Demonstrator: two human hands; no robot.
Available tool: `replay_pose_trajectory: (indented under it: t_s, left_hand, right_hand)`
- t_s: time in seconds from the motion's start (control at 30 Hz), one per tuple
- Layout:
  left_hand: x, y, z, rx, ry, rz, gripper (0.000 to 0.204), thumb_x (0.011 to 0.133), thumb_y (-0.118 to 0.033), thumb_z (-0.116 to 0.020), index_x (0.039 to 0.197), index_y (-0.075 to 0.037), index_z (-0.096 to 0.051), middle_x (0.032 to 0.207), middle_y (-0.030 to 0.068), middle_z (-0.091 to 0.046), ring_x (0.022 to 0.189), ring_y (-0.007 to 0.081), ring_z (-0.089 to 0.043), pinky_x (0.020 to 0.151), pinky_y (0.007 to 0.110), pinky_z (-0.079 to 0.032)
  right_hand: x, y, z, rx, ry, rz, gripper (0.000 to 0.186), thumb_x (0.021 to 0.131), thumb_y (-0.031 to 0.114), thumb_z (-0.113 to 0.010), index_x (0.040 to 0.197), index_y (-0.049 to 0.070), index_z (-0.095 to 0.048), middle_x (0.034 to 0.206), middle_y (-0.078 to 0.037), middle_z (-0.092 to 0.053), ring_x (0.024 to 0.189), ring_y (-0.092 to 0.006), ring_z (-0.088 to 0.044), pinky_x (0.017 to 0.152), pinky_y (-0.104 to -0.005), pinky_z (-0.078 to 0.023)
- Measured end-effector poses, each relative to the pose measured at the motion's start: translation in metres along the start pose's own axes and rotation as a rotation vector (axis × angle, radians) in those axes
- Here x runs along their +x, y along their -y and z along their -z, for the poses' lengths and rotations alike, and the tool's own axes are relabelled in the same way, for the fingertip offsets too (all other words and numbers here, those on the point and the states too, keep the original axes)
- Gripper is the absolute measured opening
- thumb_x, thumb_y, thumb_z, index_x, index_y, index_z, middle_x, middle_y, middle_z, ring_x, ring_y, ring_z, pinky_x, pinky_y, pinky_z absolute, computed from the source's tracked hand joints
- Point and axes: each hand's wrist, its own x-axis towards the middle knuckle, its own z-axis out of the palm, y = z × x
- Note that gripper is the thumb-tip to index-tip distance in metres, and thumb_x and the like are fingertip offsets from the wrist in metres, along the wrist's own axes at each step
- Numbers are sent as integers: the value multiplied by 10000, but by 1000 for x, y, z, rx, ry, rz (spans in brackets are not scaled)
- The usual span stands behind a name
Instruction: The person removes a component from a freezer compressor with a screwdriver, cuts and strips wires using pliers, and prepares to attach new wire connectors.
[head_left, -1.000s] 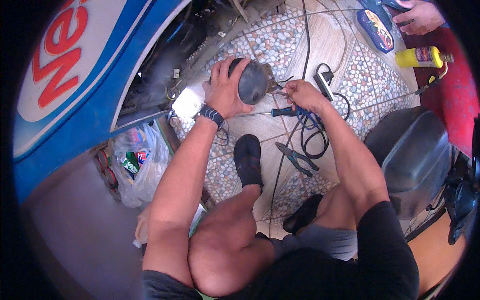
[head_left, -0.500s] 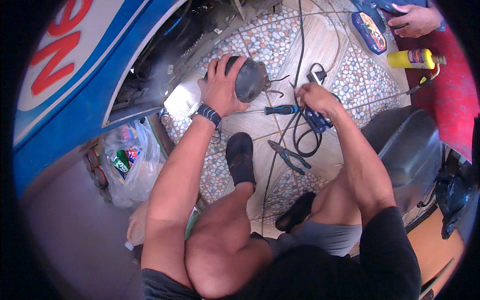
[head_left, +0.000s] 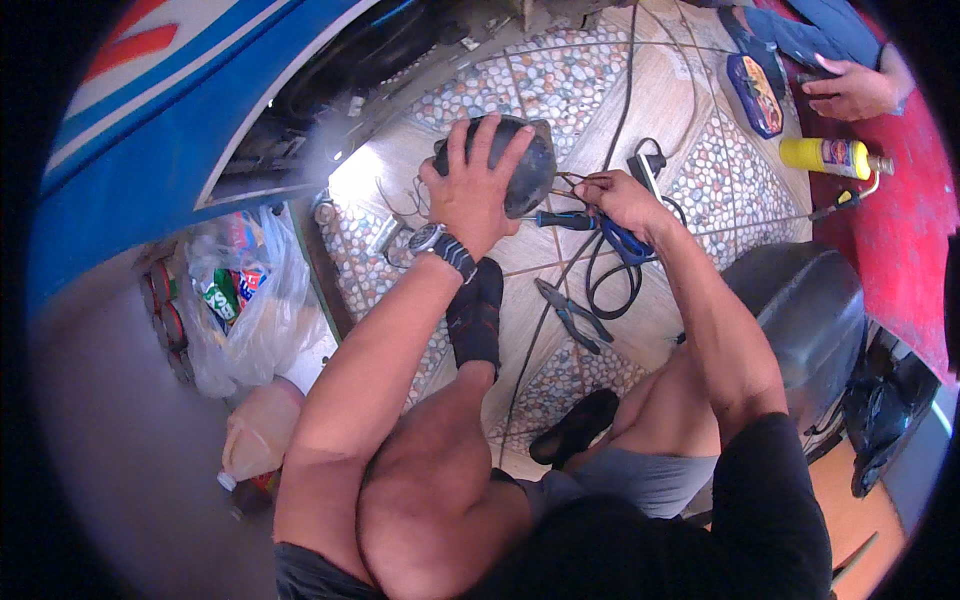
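Two bare hands at work on a black dome-shaped part [head_left: 535,167], seen from above. The part is over the middle of the tiled floor [head_left: 568,88], nearer the floor's left edge, by the blue panel [head_left: 190,135], than its right edge, by the red surface [head_left: 880,230]; whether it touches the tiles cannot be told. The left hand [head_left: 475,190], fingers spread well apart and bent to the curve, is clamped over the dome, thumb along its lower side. The right hand [head_left: 628,206] is curled, its fingertips at the ends of thin tubes [head_left: 568,177] projecting from the part; how tightly it is closed, and on what, cannot be told. A blue object [head_left: 628,246] is just below this hand. A screwdriver [head_left: 568,221] lies beside the dome, with pliers [head_left: 573,318] farther toward the floor's near edge.
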Motion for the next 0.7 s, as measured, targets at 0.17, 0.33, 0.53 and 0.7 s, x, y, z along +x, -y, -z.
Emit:
replay_pose_trajectory:
  t_s: [0.17, 0.33, 0.53, 0.7]
  left_hand:
    - [-8, 1, -4, 5, -28, 4, 1217, 485, -260, -962, 1530, -409, -355, 1603, 37, -298, 1468, 351, -274, 948, 636, -399]
    - [-16, 5, -10, -6, -65, -16, 1206, 485, -246, -960, 1524, -412, -371, 1606, 33, -297, 1471, 356, -270, 954, 637, -382]
    - [-14, 7, -13, -12, -88, -18, 1218, 478, -241, -955, 1529, -419, -368, 1603, 22, -305, 1465, 338, -276, 933, 607, -388]
    - [-13, 5, -11, 14, -47, -8, 1229, 474, -247, -949, 1537, -425, -359, 1603, 10, -307, 1470, 318, -262, 932, 589, -389]
  right_hand:
    - [-11, 0, -13, -187, -162, 39, 371, 959, 257, -645, 1145, -58, -707, 898, -159, -737, 768, -221, -678, 750, -343, -524]
    - [-27, -5, -24, -302, -271, 131, 367, 960, 284, -663, 1151, -25, -714, 911, -209, -738, 848, -285, -722, 806, -368, -539]
    - [-18, -25, 16, -139, -158, 213, 320, 969, 173, -697, 1201, -43, -652, 925, -64, -694, 890, -128, -683, 758, -309, -528]
    - [14, 19, 37, -656, -32, 437, 212, 930, 102, -671, 1140, 73, -654, 916, -132, -701, 911, -299, -711, 768, -420, -532]
